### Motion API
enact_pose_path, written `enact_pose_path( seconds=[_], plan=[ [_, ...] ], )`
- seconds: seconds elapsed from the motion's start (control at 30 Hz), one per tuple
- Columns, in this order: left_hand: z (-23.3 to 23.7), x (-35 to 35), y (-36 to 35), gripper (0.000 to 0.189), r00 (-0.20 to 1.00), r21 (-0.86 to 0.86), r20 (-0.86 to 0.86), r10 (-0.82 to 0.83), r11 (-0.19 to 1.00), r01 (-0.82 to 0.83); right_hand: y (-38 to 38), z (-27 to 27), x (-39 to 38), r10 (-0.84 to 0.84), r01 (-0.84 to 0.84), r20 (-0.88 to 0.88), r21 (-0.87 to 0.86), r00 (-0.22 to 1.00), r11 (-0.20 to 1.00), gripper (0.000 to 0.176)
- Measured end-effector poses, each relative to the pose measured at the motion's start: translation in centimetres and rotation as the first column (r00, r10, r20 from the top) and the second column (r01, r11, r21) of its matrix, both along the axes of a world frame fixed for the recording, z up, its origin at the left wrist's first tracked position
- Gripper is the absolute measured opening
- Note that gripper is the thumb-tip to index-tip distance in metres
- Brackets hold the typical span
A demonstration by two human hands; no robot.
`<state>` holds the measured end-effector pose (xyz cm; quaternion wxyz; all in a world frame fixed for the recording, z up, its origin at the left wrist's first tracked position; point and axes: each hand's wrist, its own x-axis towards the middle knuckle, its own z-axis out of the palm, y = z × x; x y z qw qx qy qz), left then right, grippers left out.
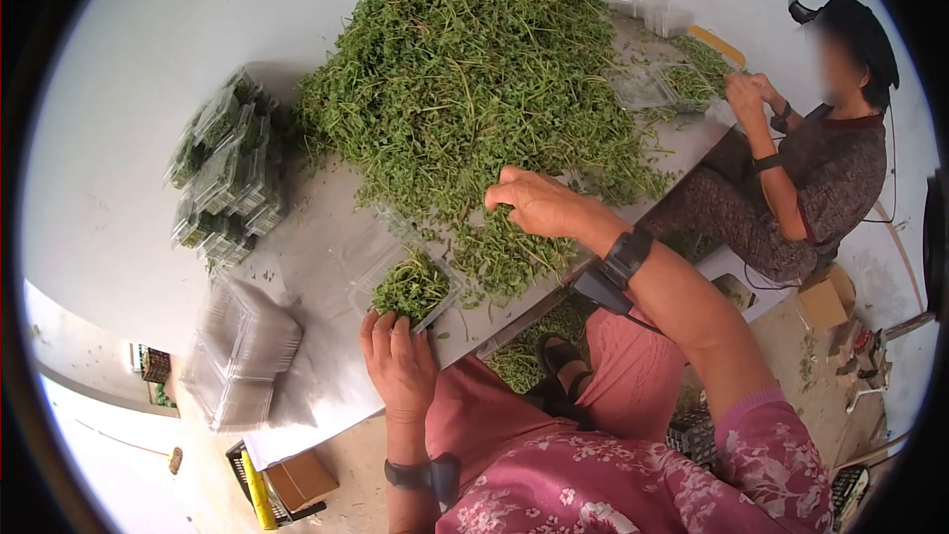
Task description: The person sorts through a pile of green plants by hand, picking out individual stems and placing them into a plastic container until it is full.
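My left hand (398, 361) is at the near edge of an open clear plastic clamshell box (441, 303), its fingers curled over the rim. Inside the box lies a clump of leafy green sprigs (408, 282). My right hand (539, 204) is over the front of a large heap of the same greens (484, 69). Its fingers are bent together in a pinch; what they hold, if anything, is hidden. Below that hand a smaller loose bunch of greens (514, 257) spreads towards the table's front edge.
Filled clamshell boxes (232, 163) are stacked at the left by the wall. Nested, unfilled boxes (242, 346) stand at the table's left front. A co-worker (830, 158) sits at the right, hands raised near a box and greens (692, 79). Cardboard boxes (301, 483) are on the floor.
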<state>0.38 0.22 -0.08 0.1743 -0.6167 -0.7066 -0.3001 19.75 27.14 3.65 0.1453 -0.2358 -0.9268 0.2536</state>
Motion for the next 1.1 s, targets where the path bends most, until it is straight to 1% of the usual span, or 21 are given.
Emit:
enact_pose_path(
  seconds=[0.1, 0.2, 0.3, 0.4, 0.5, 0.6, 0.7, 0.8, 0.9, 1.0, 1.1],
  plan=[
    [0.0, 0.0, 0.0, 0.032, 1.000, 0.004, -0.003, -0.001, 1.000, 0.001, -0.1, 0.2, 0.1, 0.011, -0.011, 0.023, -0.001, 1.000, 1.000, 0.022],
    [-0.1, 0.1, 0.0, 0.031, 1.000, 0.015, 0.011, 0.002, 1.000, -0.002, -0.2, -0.2, 0.0, -0.011, 0.011, 0.090, -0.006, 0.996, 1.000, 0.023],
    [-0.1, 0.1, 0.0, 0.031, 1.000, 0.015, 0.018, 0.003, 1.000, -0.004, -0.1, -0.4, 0.0, -0.022, 0.024, 0.089, -0.022, 0.996, 0.999, 0.021],
    [0.0, 0.0, 0.1, 0.033, 1.000, 0.013, 0.002, -0.004, 1.000, 0.004, -0.5, 0.3, 0.0, -0.048, 0.050, 0.133, -0.014, 0.990, 0.999, 0.020],
    [0.0, 0.0, 0.1, 0.033, 1.000, 0.013, -0.007, -0.007, 1.000, 0.007, -0.4, 0.3, 0.0, -0.034, 0.034, 0.151, 0.002, 0.988, 0.999, 0.018],
    [0.0, 0.1, 0.1, 0.032, 1.000, 0.013, 0.010, 0.004, 1.000, -0.004, 0.6, -0.8, 0.1, -0.020, 0.020, -0.028, 0.013, 0.999, 1.000, 0.014],
    [-0.1, 0.1, 0.0, 0.032, 1.000, 0.014, 0.014, 0.010, 1.000, -0.010, 0.5, -0.1, 0.1, -0.140, 0.143, -0.157, 0.010, 0.978, 0.990, 0.010],
    [0.0, 0.1, 0.0, 0.032, 1.000, 0.019, 0.009, 0.007, 1.000, -0.007, 1.0, -0.1, 0.5, -0.114, 0.121, -0.117, 0.056, 0.987, 0.991, 0.010],
    [-0.1, 0.1, 0.0, 0.032, 1.000, 0.019, 0.005, 0.005, 1.000, -0.005, 1.1, 0.2, 0.3, -0.067, 0.090, 0.203, -0.103, 0.977, 0.991, 0.014],
    [-0.1, 0.1, 0.0, 0.034, 1.000, 0.005, -0.003, 0.002, 1.000, -0.002, 0.0, 0.1, 0.3, -0.034, 0.040, 0.109, -0.055, 0.993, 0.998, 0.015],
    [0.0, 0.1, 0.0, 0.034, 1.000, 0.005, -0.005, 0.002, 1.000, -0.002, -0.2, -0.3, 0.2, -0.042, 0.042, 0.087, 0.002, 0.995, 0.999, 0.013]
  ],
)
